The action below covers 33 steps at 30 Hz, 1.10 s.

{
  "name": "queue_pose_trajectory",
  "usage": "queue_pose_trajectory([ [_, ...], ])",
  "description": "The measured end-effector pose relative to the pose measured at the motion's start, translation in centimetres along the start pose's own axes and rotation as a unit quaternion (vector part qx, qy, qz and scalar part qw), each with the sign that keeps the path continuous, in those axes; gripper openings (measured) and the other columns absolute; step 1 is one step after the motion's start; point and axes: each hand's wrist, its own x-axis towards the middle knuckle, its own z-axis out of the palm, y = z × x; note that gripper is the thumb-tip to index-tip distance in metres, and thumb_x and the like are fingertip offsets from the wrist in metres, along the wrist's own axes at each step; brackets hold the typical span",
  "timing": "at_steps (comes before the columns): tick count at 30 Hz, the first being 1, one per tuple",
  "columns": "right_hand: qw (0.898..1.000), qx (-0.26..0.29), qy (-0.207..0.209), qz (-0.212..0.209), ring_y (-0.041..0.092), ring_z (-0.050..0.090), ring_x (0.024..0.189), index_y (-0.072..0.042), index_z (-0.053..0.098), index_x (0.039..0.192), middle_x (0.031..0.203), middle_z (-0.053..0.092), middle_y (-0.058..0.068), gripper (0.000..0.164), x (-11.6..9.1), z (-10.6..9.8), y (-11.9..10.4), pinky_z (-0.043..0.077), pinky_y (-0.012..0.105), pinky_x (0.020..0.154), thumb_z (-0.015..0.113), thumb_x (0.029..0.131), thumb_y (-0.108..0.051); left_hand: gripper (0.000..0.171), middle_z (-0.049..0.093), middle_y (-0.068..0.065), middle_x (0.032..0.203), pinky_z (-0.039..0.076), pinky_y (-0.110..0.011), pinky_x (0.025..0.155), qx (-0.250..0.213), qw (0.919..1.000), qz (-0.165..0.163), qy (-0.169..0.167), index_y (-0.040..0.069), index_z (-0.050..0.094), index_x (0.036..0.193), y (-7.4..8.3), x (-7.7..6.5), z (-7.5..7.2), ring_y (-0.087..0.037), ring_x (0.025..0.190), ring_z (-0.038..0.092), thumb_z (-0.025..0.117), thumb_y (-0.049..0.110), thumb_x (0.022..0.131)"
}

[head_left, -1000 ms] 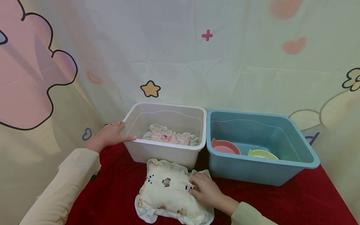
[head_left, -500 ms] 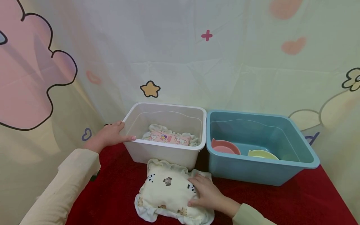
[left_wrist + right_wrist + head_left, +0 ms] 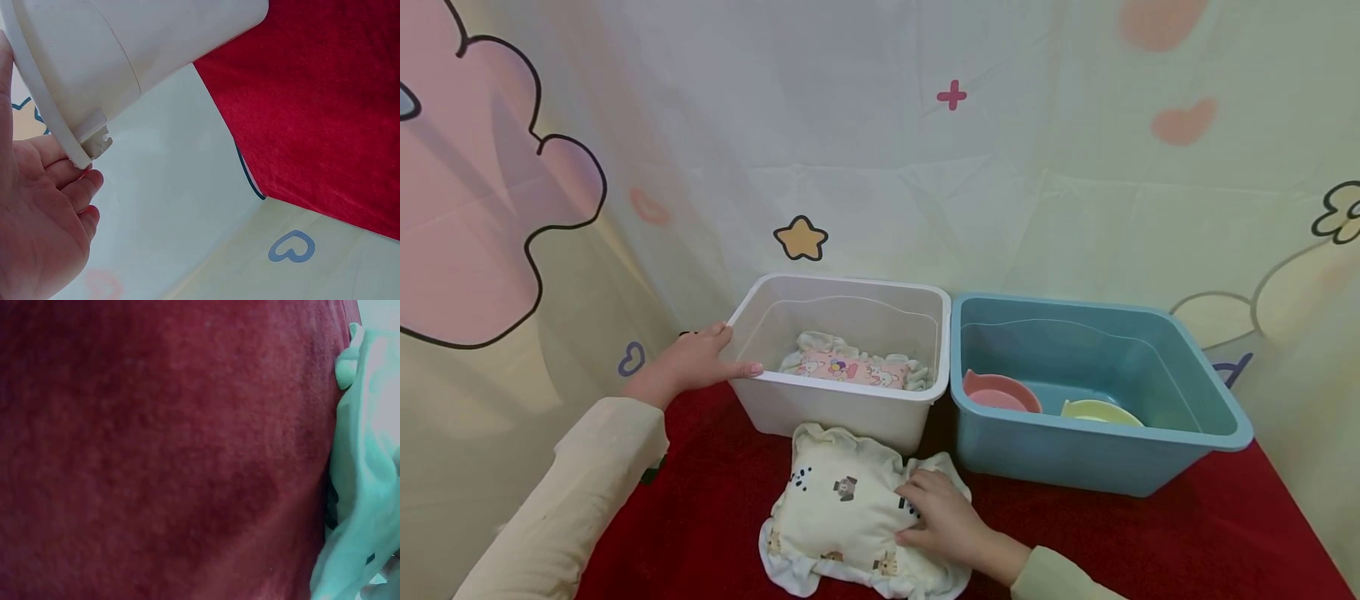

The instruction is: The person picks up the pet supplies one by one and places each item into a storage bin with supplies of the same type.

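Note:
My left hand grips the left front corner of the white plastic bin, thumb over the front rim. In the left wrist view its fingers curl at the bin's rim. My right hand rests on the right side of a cream ruffled pillow printed with small animals, its thumb apart from the fingers. The pillow lies in front of the white bin; its ruffle fills the right edge of the right wrist view. Inside the bin lies a pink ruffled pillow with rabbits.
To the right of the white bin stands a blue bin, holding a pink dish and a pale yellow dish. Both bins stand on a red cloth against a printed curtain.
My right hand's fingers have spread from a more bunched pose, and the hand has shifted slightly over the pillow's right side. My left hand and the bins look unmoved.

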Motion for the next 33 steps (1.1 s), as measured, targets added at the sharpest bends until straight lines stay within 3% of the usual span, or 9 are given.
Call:
queue_pose_trajectory([
  [23, 0.998, 0.018, 0.058, -0.026, 0.015, 0.053, 0.091, -0.013, 0.065, 0.088, 0.092, 0.059, -0.002, 0.025, 0.34, 0.39, -0.50, 0.042, 0.029, 0.082, 0.074, 0.067, -0.022, 0.103, 0.025, -0.027, 0.140, 0.034, -0.060, 0.090, -0.002, 1.0000, 0.004, 0.002, 0.001, 0.022, 0.139, 0.03, -0.02, -0.04, -0.045, 0.121, 0.033, 0.051, 0.070, 0.069],
  [33, 0.994, 0.060, 0.085, -0.010, 0.013, 0.054, 0.089, -0.015, 0.067, 0.079, 0.088, 0.061, -0.005, 0.014, 0.55, 0.54, -0.50, 0.045, 0.026, 0.078, 0.073, 0.066, -0.016, 0.102, 0.026, -0.026, 0.139, 0.036, -0.060, 0.088, -0.011, 0.9999, 0.002, 0.001, 0.001, 0.022, 0.139, -0.03, -0.01, -0.01, -0.044, 0.118, 0.036, 0.051, 0.070, 0.069],
])
